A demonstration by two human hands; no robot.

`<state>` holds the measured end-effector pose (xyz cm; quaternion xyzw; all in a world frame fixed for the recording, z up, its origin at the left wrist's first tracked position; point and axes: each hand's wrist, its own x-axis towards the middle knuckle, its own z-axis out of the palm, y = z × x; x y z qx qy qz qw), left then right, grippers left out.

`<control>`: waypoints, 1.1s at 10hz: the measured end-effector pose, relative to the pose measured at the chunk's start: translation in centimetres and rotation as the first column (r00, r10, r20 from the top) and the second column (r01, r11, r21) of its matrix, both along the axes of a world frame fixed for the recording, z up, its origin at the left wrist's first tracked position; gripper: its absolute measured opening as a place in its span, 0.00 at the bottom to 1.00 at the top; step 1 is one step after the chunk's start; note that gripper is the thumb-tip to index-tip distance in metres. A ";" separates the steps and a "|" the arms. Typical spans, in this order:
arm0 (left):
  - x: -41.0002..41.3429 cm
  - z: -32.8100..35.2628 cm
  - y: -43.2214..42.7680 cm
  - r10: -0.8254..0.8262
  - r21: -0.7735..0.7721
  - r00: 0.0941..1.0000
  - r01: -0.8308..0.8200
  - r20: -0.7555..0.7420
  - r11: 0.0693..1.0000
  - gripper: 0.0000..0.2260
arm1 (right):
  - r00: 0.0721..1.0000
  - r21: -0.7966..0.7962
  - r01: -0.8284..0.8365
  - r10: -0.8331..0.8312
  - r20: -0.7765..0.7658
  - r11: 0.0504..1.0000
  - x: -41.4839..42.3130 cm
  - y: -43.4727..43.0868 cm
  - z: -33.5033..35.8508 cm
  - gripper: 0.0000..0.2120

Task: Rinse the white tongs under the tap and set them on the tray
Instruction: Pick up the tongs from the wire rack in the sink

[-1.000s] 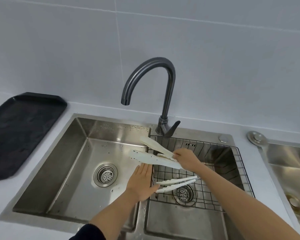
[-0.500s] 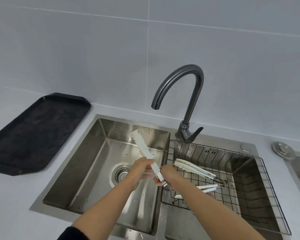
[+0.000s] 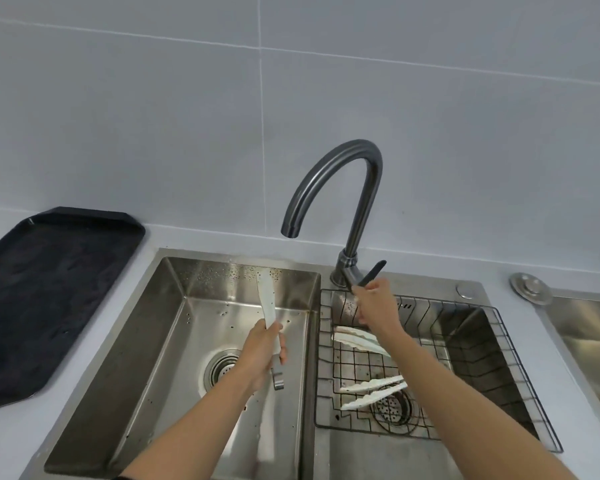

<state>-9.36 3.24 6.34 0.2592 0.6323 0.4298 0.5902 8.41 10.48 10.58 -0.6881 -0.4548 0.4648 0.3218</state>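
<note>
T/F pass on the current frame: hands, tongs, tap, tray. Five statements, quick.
1. The left hand holds white tongs over the left basin. True.
2. Two more pairs of tongs lie in the wire basket. True.
3. The right hand rests on the wire basket. False: it holds the tap lever.
4. Water streams from the spout. False: no stream is visible.
5. Tongs lie on the black tray. False: none are on it.

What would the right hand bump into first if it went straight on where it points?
The tap's lever. The right hand points away toward the wall, and its fingertips seem to touch the lever, though depth is hard to judge.
</note>
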 end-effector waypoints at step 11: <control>-0.4 0.5 1.0 -0.127 -0.119 0.989 0.117 -0.076 0.986 0.10 | 0.982 -0.029 0.060 -0.053 0.183 0.998 2.1 6.5 -0.9 0.15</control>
